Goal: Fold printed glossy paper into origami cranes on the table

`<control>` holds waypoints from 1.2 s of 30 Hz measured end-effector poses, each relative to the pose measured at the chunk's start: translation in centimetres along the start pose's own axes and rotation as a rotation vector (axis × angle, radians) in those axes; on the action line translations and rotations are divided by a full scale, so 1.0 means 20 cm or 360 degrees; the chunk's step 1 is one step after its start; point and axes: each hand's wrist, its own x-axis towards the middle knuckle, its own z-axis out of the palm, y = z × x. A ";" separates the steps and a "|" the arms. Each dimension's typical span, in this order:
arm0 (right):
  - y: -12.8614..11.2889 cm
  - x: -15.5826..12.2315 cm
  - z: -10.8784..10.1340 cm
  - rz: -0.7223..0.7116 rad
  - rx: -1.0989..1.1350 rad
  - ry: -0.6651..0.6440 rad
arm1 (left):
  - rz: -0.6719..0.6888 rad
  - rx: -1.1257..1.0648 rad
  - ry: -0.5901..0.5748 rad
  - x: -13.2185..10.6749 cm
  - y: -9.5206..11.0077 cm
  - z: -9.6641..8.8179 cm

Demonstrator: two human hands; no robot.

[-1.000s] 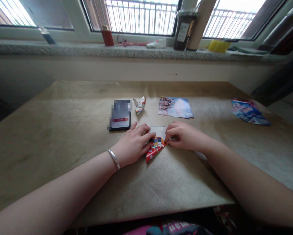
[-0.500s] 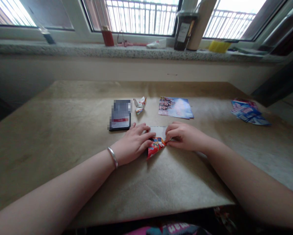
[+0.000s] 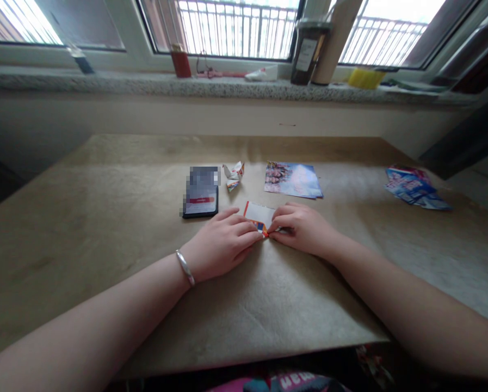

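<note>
A small sheet of paper (image 3: pixel 260 211), white on one side and red-orange printed on the other, lies partly folded between my hands. My right hand (image 3: pixel 296 226) pinches the fold's right corner between thumb and fingers. Over the paper's left and near part lies my left hand (image 3: pixel 229 235), its fingertips pressing the folded edge right beside the right fingertips. A silver bangle (image 3: pixel 185 267) circles the left wrist. Much of the printed side is hidden under the left fingers. Just beyond sits a folded paper figure (image 3: pixel 234 175), white with coloured patches.
Left of the figure lies a phone (image 3: pixel 202 191), its screen blurred out. Blue printed paper sheets (image 3: pixel 293 179) rest behind my right hand, and a fan of blue and red cards (image 3: pixel 417 188) at the far right. A stone sill (image 3: pixel 137 83) holding a dark jar (image 3: pixel 304 54) runs behind the table.
The red printed flap that pointed toward me is now folded back or covered by my left fingers. My left hand has slid right along the edge, close to the right fingertips.
</note>
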 end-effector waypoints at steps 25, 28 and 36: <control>-0.03 0.02 0.05 -0.0149 -0.0043 0.0000 | 0.0023 0.0025 -0.0029 0.01 -0.04 0.02; -0.03 0.03 0.06 -0.0203 -0.0053 0.0004 | 0.0040 -0.0005 -0.0052 0.01 -0.03 0.02; -0.04 0.03 0.04 -0.0262 -0.0129 0.0001 | 0.0020 -0.0043 -0.0075 0.00 -0.03 0.03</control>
